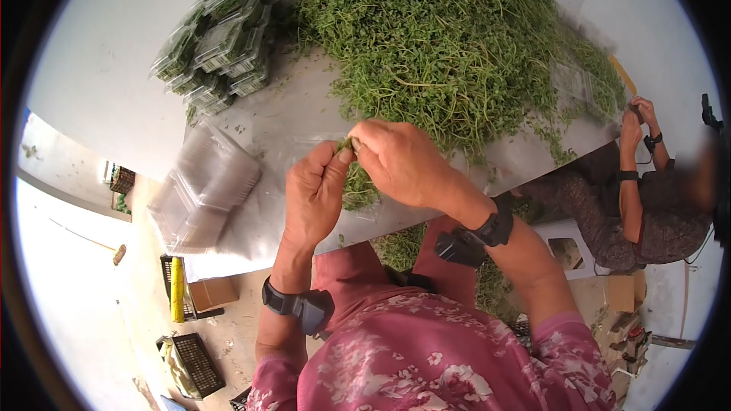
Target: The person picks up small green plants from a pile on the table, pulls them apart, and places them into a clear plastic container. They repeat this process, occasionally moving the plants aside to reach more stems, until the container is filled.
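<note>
My left hand (313,192) and my right hand (402,161) meet above the near side of the table. Thumbs and fingertips of both are closed on a small green sprig (344,144), mostly covered by the fingers. Beneath them more leafy greens (358,192) lie in what looks like an open clear plastic container, largely hidden by my hands. Just beyond my hands rises a large heap of leafy green stems (445,46). To the left of my left hand sit nested clear plastic clamshell boxes (204,190).
Clamshell boxes filled with greens (228,42) are stacked at the back left of the metal table (293,95). Another clear box (572,84) lies against the heap's right side. A person (647,205) sits at the right. Black crates (196,365) stand on the floor at left.
</note>
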Motion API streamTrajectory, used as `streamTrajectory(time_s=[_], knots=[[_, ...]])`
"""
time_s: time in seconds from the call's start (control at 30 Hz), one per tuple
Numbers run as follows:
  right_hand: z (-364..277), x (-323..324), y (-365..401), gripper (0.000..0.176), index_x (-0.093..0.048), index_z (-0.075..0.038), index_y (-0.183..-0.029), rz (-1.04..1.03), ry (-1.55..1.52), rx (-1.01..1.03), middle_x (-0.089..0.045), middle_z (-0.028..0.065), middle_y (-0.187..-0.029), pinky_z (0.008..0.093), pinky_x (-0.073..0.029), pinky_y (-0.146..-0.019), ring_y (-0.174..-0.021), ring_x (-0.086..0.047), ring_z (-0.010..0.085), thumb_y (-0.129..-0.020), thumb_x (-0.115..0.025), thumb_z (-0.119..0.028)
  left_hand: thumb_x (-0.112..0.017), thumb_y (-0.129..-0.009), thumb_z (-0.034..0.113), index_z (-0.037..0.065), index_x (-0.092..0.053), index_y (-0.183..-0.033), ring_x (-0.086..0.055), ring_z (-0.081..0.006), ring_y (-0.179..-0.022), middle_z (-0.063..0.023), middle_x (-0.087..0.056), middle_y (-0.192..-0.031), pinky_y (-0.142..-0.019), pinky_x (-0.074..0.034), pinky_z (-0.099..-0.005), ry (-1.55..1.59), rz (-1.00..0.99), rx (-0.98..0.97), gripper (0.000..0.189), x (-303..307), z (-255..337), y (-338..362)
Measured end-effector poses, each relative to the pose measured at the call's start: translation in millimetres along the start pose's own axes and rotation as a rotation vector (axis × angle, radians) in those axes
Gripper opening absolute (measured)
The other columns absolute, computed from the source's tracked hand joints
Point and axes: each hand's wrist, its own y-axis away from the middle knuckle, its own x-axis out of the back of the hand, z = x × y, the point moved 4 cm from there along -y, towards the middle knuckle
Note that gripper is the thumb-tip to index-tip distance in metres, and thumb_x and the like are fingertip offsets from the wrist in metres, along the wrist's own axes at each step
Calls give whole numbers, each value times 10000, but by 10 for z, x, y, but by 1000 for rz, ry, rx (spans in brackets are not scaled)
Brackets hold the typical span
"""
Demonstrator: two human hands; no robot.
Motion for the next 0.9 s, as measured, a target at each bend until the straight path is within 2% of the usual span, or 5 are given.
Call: streamTrajectory(time_s=[0.17, 0.37, 0.47, 0.6, 0.9], knots=[[-11, 73, -20, 176, -615, 28, -915, 68, -312, -180, -623, 231, -753, 467, -513, -636, -714, -647, 417, -949, -534, -125, -604, -1020, 158, -2, -637, -896, -406, -90, -621, -30, -473, -640, -539, -382, -288, 28, 70, -53, 204, -48, 101, -53], [762, 231, 39, 218, -649, 12, -953, 286, -713, -606, -643, 65, -742, 292, -459, -530, -560, -568, 134, -1001, -527, -162, -601, -1013, 139, -7, -655, -931, -424, -153, -569, -48, -532, -634, -538, -393, -288, -59, 61, -233, 176, -86, 203, 60], [718, 360, 95, 242, -644, 3, -1031, 315, -825, -447, -630, 5, -810, 219, -422, -510, -565, -494, 36, -1044, -501, -192, -657, -956, 127, 7, -673, -1003, -538, -221, -684, -88, -626, -788, -666, -462, -325, -114, -112, 144, 130, -57, -98, 54], [536, 294, 133, 261, -633, 7, -1094, 183, -662, -359, -651, 32, -852, 229, -435, -501, -557, -514, 50, -1064, -468, -193, -732, -816, 119, 54, -672, -1132, -535, -344, -1125, -145, -625, -1168, -961, -407, -464, -547, -78, -174, 328, -240, -196, 55], [502, 259, 243, 228, -647, -9, -1115, 166, -465, -301, -705, 54, -847, 246, -450, -512, -553, -534, 52, -1043, -511, -177, -700, -794, 135, 80, -698, -1102, -676, -381, -803, -183, -704, -900, -729, -535, -458, -587, -294, -75, 313, -399, -409, 80]])
